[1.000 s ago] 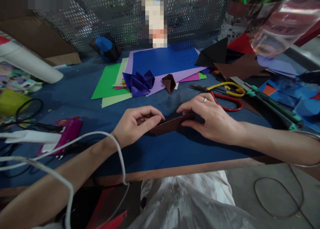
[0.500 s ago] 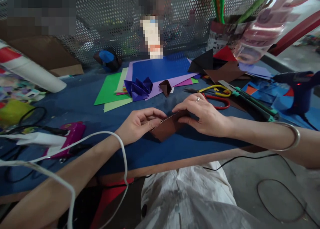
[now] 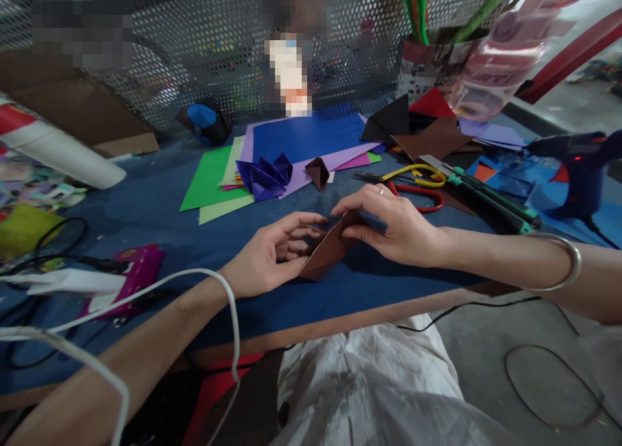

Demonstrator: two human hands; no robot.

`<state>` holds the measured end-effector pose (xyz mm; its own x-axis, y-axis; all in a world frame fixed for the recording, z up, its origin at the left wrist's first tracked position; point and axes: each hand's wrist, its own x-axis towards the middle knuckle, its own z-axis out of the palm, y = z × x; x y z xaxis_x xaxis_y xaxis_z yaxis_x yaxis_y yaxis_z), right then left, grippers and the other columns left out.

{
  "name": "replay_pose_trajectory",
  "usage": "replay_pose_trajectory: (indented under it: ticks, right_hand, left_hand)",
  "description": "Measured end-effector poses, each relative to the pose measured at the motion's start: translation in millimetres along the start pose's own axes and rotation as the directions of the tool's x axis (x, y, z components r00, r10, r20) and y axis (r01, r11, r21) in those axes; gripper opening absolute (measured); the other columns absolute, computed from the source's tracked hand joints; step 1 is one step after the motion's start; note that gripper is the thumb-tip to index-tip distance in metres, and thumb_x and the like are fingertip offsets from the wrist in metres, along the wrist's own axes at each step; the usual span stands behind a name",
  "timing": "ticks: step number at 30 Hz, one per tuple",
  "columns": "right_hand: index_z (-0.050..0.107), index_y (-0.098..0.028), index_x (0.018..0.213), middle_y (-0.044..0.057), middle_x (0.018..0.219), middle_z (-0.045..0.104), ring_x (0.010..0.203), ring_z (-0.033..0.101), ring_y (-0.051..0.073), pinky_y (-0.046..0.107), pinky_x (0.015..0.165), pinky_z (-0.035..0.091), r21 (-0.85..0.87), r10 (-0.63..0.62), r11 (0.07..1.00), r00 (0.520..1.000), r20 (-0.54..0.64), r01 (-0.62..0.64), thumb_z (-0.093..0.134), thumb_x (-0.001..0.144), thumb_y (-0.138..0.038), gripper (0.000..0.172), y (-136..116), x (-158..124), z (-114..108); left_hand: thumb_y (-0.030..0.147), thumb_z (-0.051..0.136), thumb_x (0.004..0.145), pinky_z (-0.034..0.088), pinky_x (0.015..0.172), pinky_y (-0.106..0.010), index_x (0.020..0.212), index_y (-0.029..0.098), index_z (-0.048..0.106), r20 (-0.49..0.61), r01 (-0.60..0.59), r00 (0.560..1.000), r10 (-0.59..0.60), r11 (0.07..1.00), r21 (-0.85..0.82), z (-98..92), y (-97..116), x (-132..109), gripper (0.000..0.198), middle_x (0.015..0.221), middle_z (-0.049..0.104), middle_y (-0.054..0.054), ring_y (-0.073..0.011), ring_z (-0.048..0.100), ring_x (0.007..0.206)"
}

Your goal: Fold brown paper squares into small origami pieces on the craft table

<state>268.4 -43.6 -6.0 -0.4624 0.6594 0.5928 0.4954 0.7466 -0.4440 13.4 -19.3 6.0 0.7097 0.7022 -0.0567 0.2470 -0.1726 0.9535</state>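
A folded piece of brown paper (image 3: pixel 326 255) is held tilted just above the blue table top (image 3: pixel 272 290). My left hand (image 3: pixel 267 258) grips its lower left edge, thumb underneath and fingers curled over it. My right hand (image 3: pixel 389 225), a ring on one finger, pinches the paper's upper right end. A small folded brown paper shape (image 3: pixel 317 172) and a blue folded paper piece (image 3: pixel 265 174) lie farther back on sheets of coloured paper (image 3: pixel 311 138).
Scissors with yellow and red handles (image 3: pixel 420 183) and a green-handled cutter (image 3: pixel 481 193) lie right of my hands. A blue glue gun (image 3: pixel 580 174) stands at far right. A pink device (image 3: pixel 133 274), white cable (image 3: pixel 194 281) and white tube (image 3: pixel 53 151) are left. Perforated metal screen (image 3: pixel 194 37) behind.
The brown paper has been lifted from flat on the table to a tilted position, and my left fingers have opened wider around its edge. The view shifted slightly.
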Motion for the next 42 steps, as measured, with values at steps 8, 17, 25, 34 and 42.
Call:
replay_pose_trajectory:
  ticks: [8, 17, 25, 34, 42]
  right_hand:
    - [0.062, -0.018, 0.121, 0.008, 0.104, 0.074, 0.099, 0.066, 0.021, 0.037, 0.087, 0.053, 0.027, -0.160, 0.987, 0.987, 0.020, 0.159, 0.059, 0.100, -0.020, 0.021, -6.5, -2.3, 2.4]
    - [0.062, -0.018, 0.123, 0.007, 0.103, 0.074, 0.101, 0.065, 0.021, 0.038, 0.088, 0.055, 0.021, -0.193, 0.981, 0.981, 0.037, 0.192, 0.059, 0.102, -0.023, 0.023, -6.4, -2.9, 2.3]
    - [0.050, -0.025, 0.147, 0.008, 0.152, 0.056, 0.147, 0.042, 0.024, 0.047, 0.116, 0.042, -0.309, -0.336, 0.888, 0.939, 0.072, 0.341, 0.052, 0.103, -0.020, 0.044, -22.2, -6.8, 0.9]
    - [0.070, -0.024, 0.095, -0.004, 0.103, 0.077, 0.116, 0.061, 0.015, 0.038, 0.107, 0.043, -0.362, -0.551, 0.759, 0.830, 0.084, 0.541, 0.055, 0.104, -0.016, 0.020, -15.7, -6.6, -2.6]
    - [0.070, -0.018, 0.102, 0.004, 0.110, 0.076, 0.118, 0.063, 0.017, 0.040, 0.106, 0.041, -0.378, -0.455, 0.798, 0.880, 0.132, 0.469, 0.052, 0.104, -0.013, 0.019, -4.0, -6.5, 0.6]
  left_hand:
    - [0.022, 0.073, 0.085, 0.060, 0.084, -0.031, 0.147, 0.023, 0.040, 0.129, 0.023, 0.992, -0.016, 0.998, -0.056, 14.7, 7.6, -7.5, 0.070, 0.116, 0.077, -0.012, -0.0269, 0.076, 0.107]
    - [0.020, 0.073, 0.083, 0.061, 0.093, -0.040, 0.153, 0.026, 0.036, 0.196, 0.101, 0.978, -0.064, 0.978, -0.183, 19.9, 13.1, -6.9, 0.080, 0.114, 0.077, -0.012, -0.0290, 0.075, 0.109]
    - [0.032, 0.074, 0.081, 0.063, 0.090, -0.040, 0.125, 0.025, 0.061, 0.009, -0.051, 0.999, 0.051, 0.999, 0.004, 15.5, 4.8, -1.8, 0.047, 0.119, 0.073, -0.009, -0.0294, 0.072, 0.111]
    - [0.034, 0.081, 0.075, 0.059, 0.063, -0.026, 0.124, 0.020, 0.056, -0.151, 0.114, 0.978, -0.146, 0.972, -0.207, 16.0, 2.9, -1.0, 0.056, 0.098, 0.072, -0.004, -0.0198, 0.072, 0.082]
    - [0.030, 0.086, 0.073, 0.052, 0.043, -0.021, 0.120, 0.018, 0.059, -0.284, 0.081, 0.934, -0.218, 0.901, -0.426, 15.5, 9.7, 3.5, 0.056, 0.083, 0.070, 0.002, -0.0135, 0.064, 0.058]
